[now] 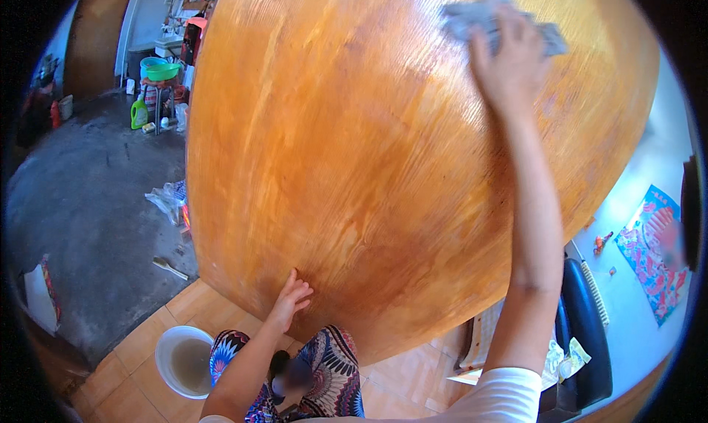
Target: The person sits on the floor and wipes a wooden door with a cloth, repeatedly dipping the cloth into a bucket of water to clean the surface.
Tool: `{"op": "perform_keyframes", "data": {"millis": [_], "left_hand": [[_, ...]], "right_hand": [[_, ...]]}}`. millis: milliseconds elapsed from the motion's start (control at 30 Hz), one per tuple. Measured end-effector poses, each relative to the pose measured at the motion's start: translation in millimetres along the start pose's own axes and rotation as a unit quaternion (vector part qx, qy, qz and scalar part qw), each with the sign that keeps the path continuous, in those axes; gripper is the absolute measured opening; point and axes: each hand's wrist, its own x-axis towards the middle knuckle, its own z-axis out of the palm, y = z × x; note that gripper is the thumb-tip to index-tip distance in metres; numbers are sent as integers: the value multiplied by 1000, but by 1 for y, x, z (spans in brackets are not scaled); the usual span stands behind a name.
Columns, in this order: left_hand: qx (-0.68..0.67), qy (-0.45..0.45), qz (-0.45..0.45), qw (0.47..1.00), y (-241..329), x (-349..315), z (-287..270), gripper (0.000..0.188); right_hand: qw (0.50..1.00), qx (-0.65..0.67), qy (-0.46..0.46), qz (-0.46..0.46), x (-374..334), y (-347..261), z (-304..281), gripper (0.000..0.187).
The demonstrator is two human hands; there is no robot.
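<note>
While left hand [290,299] rests spread fingers on worktop [354,165] edge, right hand [509,61] presses grey cloth [472,16] flat, fingers together.

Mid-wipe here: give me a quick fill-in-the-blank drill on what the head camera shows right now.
1. The right hand presses a grey ____ onto the wooden table.
2. The left hand rests on the table's ____ edge.
3. The white bucket on the tiled floor holds murky ____.

Missing words: cloth; near; water.

a crumpled grey cloth [493,16] lies pressed flat on the glossy round wooden tabletop [354,150].
</note>
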Motion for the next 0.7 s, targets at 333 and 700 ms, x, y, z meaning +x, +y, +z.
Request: {"op": "perform_keyframes", "data": {"millis": [333, 700], "left_hand": [[11, -22, 3, 1000, -8, 4, 3, 92], [2, -29, -5, 1000, -6, -1, 5, 89]], "right_hand": [[888, 230, -277, -285, -144, -75, -72, 54], [999, -6, -7, -48, 52, 45, 33, 52]]}}
